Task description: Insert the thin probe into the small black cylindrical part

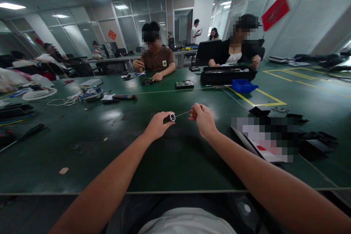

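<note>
Pinching a small ringed part in your left hand while your right hand grips a thin screwdriver into it, both raised above the counter: a slip could drop the part.

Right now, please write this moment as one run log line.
left hand: holds small ring part | right hand: holds thin screwdriver, tip at part | above green table
</note>
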A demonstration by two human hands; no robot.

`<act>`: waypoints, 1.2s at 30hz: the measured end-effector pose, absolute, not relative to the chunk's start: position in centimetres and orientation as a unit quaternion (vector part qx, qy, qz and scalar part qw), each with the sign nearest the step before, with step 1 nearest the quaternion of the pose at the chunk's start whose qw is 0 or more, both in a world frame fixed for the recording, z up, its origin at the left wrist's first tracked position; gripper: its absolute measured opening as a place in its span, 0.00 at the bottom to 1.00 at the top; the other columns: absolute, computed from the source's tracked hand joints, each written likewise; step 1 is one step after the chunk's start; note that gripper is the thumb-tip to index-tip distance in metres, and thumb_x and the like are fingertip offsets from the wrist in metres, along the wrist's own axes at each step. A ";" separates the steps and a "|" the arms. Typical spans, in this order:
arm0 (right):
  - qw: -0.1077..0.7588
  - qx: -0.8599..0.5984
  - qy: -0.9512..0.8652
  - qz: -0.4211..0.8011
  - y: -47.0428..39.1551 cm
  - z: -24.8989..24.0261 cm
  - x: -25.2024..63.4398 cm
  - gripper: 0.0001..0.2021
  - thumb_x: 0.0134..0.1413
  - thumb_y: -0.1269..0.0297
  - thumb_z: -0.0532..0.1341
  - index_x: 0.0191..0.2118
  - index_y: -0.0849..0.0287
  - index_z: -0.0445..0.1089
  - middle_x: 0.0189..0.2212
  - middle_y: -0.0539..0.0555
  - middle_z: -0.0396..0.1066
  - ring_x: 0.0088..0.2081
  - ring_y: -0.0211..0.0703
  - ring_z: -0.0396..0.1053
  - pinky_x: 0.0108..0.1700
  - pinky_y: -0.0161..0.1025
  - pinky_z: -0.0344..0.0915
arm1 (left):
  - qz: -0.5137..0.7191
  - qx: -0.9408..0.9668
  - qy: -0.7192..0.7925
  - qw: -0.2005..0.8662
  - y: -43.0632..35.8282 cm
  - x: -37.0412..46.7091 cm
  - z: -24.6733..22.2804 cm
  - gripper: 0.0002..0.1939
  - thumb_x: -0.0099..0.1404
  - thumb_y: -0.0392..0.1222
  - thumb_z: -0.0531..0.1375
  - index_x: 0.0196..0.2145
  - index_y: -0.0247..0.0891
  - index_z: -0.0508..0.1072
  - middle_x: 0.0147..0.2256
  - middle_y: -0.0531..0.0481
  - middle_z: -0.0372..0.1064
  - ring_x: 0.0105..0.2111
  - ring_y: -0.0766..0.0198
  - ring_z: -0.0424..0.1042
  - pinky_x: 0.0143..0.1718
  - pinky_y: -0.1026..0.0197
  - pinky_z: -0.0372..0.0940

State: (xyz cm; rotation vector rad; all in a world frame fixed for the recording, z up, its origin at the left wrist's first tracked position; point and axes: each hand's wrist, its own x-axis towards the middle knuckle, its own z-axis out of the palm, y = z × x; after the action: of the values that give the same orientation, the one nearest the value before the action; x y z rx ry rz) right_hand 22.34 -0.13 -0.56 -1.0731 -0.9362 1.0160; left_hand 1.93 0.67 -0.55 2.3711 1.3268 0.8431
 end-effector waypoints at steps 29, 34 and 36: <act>0.594 -0.508 -0.479 0.399 -0.8 0.0 22.5 0.17 0.59 0.48 0.61 0.34 0.59 0.73 0.29 0.55 0.76 0.26 0.40 0.71 0.31 0.40 0.68 | 0.302 0.817 0.468 0.150 0.6 1.7 -0.7 0.21 0.64 0.44 0.65 0.55 0.42 0.75 0.49 0.45 0.75 0.49 0.53 0.72 0.53 0.51 0.63; 0.591 -0.529 -0.465 0.394 -0.8 0.0 22.5 0.18 0.59 0.47 0.61 0.34 0.59 0.73 0.29 0.55 0.76 0.25 0.40 0.70 0.30 0.40 0.68 | 0.304 0.821 0.458 0.154 0.5 1.6 -0.8 0.20 0.64 0.45 0.65 0.54 0.42 0.75 0.49 0.46 0.75 0.49 0.54 0.72 0.53 0.52 0.63; 0.593 -0.529 -0.467 0.387 -0.6 -0.1 22.5 0.20 0.57 0.45 0.62 0.33 0.59 0.72 0.28 0.55 0.75 0.25 0.40 0.70 0.30 0.39 0.68 | 0.304 0.822 0.456 0.152 0.5 1.6 -0.9 0.20 0.64 0.45 0.65 0.54 0.42 0.75 0.48 0.46 0.76 0.48 0.54 0.72 0.52 0.52 0.63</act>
State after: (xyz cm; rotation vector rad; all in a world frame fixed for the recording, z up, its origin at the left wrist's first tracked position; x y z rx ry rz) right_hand 22.47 -0.61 -0.12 -1.2309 -1.0866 0.8987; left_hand 1.64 0.51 -0.89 2.3598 1.3092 0.8730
